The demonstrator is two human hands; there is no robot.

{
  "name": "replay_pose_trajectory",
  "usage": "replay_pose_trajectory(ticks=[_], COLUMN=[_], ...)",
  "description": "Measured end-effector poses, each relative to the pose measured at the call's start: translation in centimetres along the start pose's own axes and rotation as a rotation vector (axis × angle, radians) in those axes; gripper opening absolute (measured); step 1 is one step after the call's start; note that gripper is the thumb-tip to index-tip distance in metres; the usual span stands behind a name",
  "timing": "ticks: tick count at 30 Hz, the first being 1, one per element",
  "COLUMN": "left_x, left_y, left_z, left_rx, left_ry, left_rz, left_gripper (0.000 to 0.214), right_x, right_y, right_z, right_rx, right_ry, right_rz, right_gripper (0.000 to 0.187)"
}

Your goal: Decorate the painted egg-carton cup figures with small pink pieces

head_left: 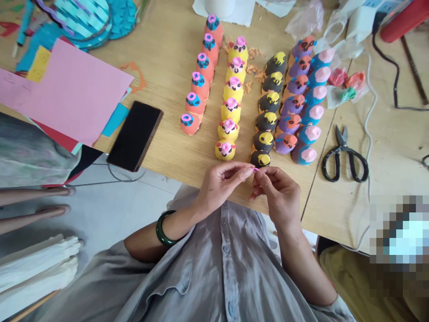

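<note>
Between the fingertips of both hands is a small bit of pink clay (255, 170), held just over the table's near edge. My left hand (223, 181) pinches it from one side, a dark green bangle (166, 228) round that wrist. From the other side my right hand (279, 190) grips it with thumb and finger. Just beyond the fingers stands a row of black egg-carton cups (268, 121) with yellow clay tops. Left of it is a yellow row (233, 94) with pink tops and painted faces, then an orange row (203, 82) with blue and pink rings.
Purple cups (295, 85) and blue cups (317, 96) with pink tops stand at right, near black-handled scissors (345, 156) and bagged clay lumps (348, 80). A phone (136, 136) and pink paper (87, 89) lie at left. A white cable (368, 116) crosses the table.
</note>
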State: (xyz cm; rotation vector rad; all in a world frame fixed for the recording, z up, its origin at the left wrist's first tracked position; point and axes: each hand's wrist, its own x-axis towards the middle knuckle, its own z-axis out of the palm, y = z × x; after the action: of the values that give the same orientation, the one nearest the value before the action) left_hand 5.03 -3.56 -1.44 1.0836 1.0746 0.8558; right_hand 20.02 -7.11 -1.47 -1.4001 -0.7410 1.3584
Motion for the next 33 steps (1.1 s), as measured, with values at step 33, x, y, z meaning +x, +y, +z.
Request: replay_pose_trajectory(ticks=[33], left_x=[1.4], left_y=[-0.6], left_z=[0.4], left_rx=[0.021], left_ry=[0.050], left_rz=[0.018], left_gripper=[0.020], right_x=[2.1], right_y=[-1.6], right_z=[-2.1], right_rx=[-0.230], right_ry=[0.159], right_rz=[-0.083], right_gripper=[0.014])
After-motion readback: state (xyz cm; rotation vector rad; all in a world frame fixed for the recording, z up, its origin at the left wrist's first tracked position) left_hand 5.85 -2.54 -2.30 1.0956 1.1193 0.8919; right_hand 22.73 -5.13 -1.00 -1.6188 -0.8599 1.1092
